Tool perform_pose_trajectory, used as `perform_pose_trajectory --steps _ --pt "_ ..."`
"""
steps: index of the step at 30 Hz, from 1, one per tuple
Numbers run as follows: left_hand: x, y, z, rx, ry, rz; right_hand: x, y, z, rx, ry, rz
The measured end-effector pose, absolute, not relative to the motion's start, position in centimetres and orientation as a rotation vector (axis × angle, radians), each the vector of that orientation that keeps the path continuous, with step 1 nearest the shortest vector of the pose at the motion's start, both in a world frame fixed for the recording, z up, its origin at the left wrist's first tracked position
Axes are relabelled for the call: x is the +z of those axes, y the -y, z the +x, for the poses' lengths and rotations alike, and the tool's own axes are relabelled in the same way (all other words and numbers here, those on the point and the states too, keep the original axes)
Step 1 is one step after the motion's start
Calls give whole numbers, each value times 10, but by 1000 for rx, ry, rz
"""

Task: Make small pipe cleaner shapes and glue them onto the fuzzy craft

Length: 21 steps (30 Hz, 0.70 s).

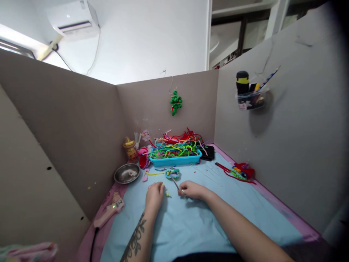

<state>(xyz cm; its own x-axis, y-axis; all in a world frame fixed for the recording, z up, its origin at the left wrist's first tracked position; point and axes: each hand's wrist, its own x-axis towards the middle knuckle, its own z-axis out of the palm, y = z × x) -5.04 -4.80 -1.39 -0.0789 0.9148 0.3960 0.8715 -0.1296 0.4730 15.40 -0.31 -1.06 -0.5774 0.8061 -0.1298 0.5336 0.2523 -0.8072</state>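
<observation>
My right hand (191,190) is closed round the handles of small scissors (176,183), whose tip points up and left to a round turquoise-and-green fuzzy piece (172,173). My left hand (155,194) rests on the blue cloth to the left, its fingers pressed together near a bit of yellow; what they hold is too small to name. Between the hands lies a small yellow-green scrap (168,194). A yellow stem (154,173) runs left from the round piece, close to a pink clip (145,175).
A blue tray (176,160) heaped with coloured pipe cleaners stands at the back. Metal bowl (127,173) and pink glue gun (110,210) are at left. Red and green pieces (242,171) lie at right, beneath a wall-hung holder (251,101). Grey panels surround the table.
</observation>
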Motion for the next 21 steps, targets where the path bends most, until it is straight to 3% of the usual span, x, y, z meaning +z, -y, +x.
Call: perform_pose_trajectory --steps 3,7,14,19,21 --pt "-15 46 -52 1069 -2097 2118 -9 -8 168 987 2016 -1437" --pt "-10 51 -49 984 -1834 2280 -4 -22 192 632 1953 -1727" --pt "-3 57 -44 725 -1806 2346 0 -20 191 458 2010 -1969" --pt "-6 55 -44 721 -1807 2334 37 12 171 341 2123 -1951" --pt "-8 55 -43 761 -1802 2306 58 35 154 196 2273 -1628"
